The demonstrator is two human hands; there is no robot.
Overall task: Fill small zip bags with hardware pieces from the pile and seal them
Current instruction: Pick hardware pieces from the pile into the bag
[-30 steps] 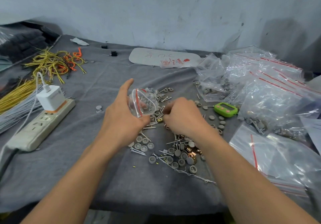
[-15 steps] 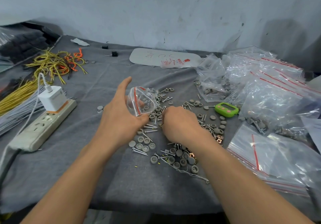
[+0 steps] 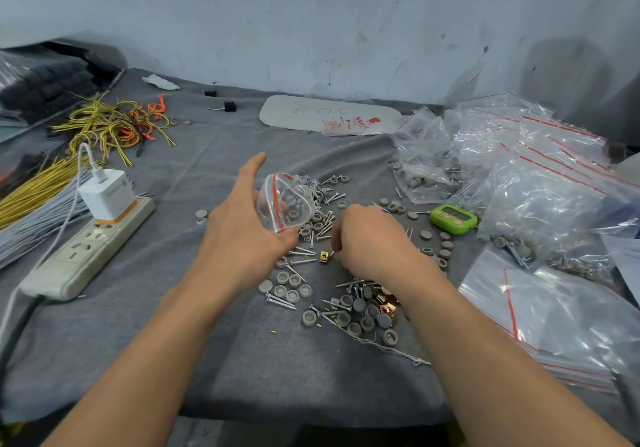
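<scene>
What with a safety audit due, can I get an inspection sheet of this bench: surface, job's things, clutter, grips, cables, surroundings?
Surface: grey cloth table cover, wrinkled.
Job's things: small clear plastic zip bag, mouth open, a few grey pieces inside; loose pile of silver screws, grey round caps and brass clips on the cloth.
Clutter: green plastic digital timer; heap of clear zip bags at the right; flat white card at the back.
Grips: left hand holds the small bag; right hand curled down on the pile, its grip hidden.
Cables: white power strip with a white charger cube plugged in; yellow wire bundles and grey wire bundle at the left.
Surroundings: scuffed white wall behind.
</scene>
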